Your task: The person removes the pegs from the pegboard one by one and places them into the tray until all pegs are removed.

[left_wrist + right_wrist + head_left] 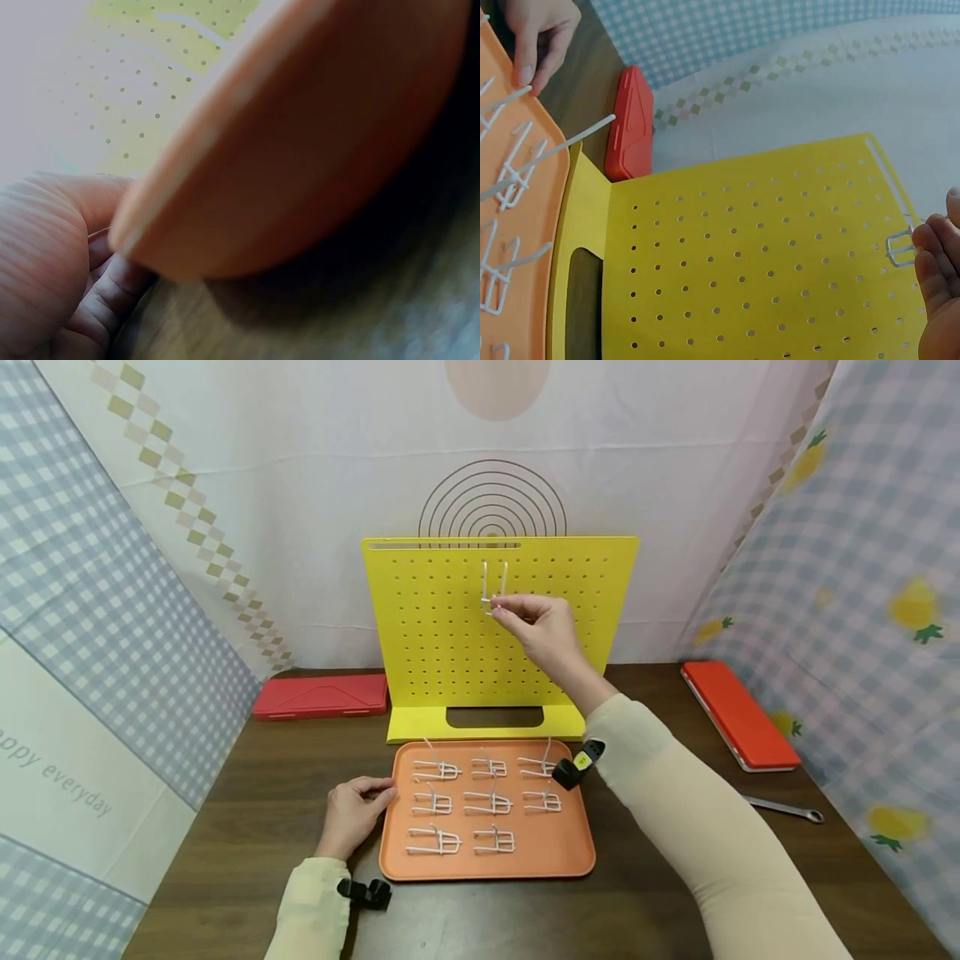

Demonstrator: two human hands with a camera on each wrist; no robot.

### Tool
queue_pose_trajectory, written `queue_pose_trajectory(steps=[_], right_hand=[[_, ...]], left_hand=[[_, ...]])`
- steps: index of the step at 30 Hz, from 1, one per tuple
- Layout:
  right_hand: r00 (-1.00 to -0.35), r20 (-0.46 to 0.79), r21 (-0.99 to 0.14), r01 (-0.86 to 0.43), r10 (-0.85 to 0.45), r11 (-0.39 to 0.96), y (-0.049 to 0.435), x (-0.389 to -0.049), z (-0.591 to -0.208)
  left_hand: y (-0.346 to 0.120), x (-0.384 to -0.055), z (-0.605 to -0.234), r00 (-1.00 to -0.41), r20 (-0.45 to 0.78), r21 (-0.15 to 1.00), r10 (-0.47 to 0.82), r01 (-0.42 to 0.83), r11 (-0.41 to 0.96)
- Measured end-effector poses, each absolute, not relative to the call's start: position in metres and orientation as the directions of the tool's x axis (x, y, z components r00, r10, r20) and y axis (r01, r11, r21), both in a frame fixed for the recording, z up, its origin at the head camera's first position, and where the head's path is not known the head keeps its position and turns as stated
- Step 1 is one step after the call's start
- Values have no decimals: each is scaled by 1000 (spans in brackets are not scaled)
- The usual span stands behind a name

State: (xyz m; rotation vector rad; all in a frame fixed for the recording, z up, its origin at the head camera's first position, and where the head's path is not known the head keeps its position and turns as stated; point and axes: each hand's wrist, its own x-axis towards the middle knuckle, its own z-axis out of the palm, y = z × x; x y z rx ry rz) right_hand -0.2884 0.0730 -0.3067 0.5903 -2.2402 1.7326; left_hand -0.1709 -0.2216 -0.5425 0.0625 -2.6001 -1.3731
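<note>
In the head view my right hand (546,625) is raised before the yellow pegboard (600,572), pinching a white wire pegboard hook (484,582) between thumb and fingers. The hook's two prongs point up near the upper rows of holes; whether they touch the board I cannot tell. The right wrist view shows part of this hook (889,249) beside my fingertips. My left hand (351,814) pinches the left rim of the orange tray (551,853), thumb and fingers on either side of it. Several similar white hooks (495,840) lie in rows on the tray.
A red case (322,697) lies left of the pegboard on the dark wooden table (247,843). To the right are another red case (738,714) and a metal wrench (787,810). Patterned cloth hangs behind and at both sides.
</note>
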Motion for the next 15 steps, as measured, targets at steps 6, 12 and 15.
queue_pose_trajectory(steps=[6, 12, 15], right_hand=[[-854, 485, -828, -518, -188, 214, 93, -249, -300], [-799, 574, -767, -602, -182, 224, 122, -215, -317], [-764, 622, -721, -645, -173, 254, 133, -198, -329]], left_hand=[[-220, -171, -543, -978, 159, 819, -133, 55, 572], [-220, -172, -544, -978, 152, 820, -141, 46, 571], [-221, -171, -543, -978, 148, 823, -145, 40, 567]])
